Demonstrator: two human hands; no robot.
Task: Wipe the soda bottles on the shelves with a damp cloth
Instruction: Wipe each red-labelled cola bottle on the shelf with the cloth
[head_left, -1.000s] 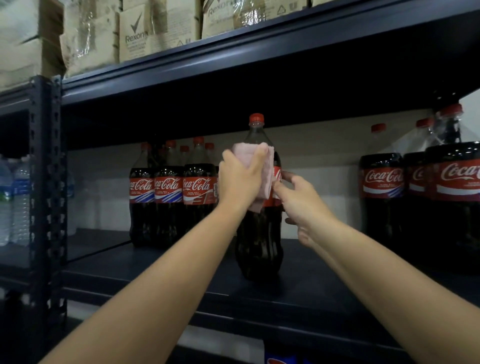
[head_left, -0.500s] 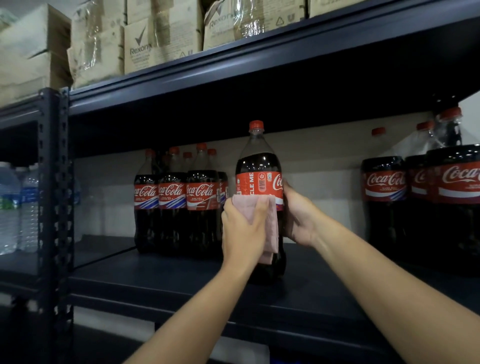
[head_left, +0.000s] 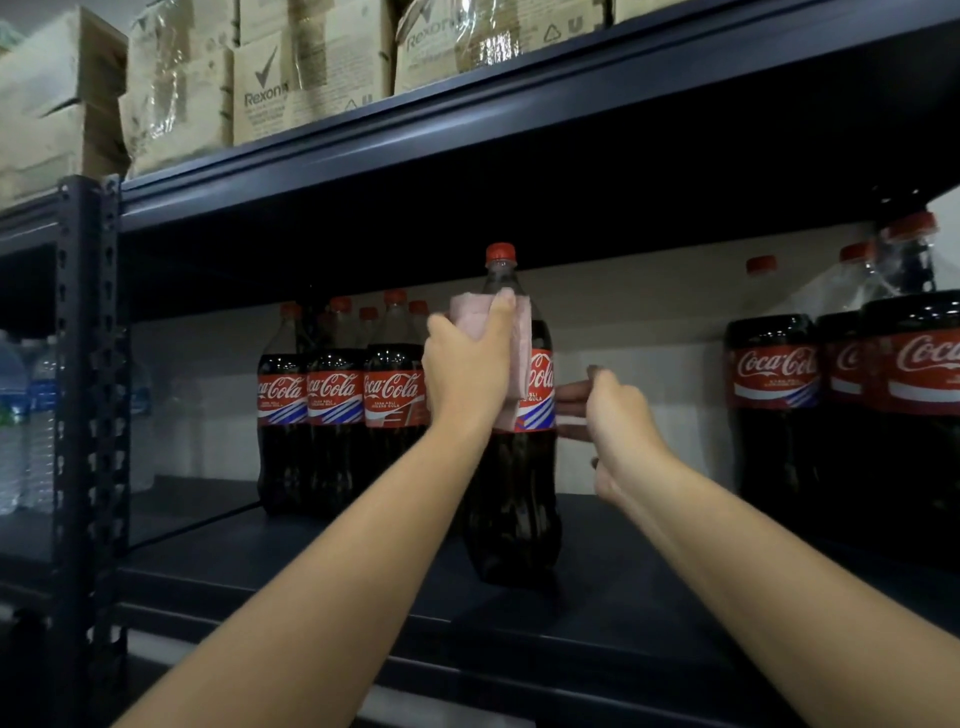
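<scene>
Our left hand (head_left: 470, 374) pressing the pink cloth (head_left: 511, 343) on the Coca-Cola bottle (head_left: 514, 499), fingers curled round it, bottle standing on the dark shelf (head_left: 311, 577), our right hand (head_left: 621, 415) fingers holding the bottle's far side

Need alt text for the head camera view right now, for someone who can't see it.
A left hand presses a pink cloth against the upper part of a cola bottle standing on a dark shelf, while the right hand reaches round its label. More cola bottles stand on both sides; cartons sit above.
</scene>
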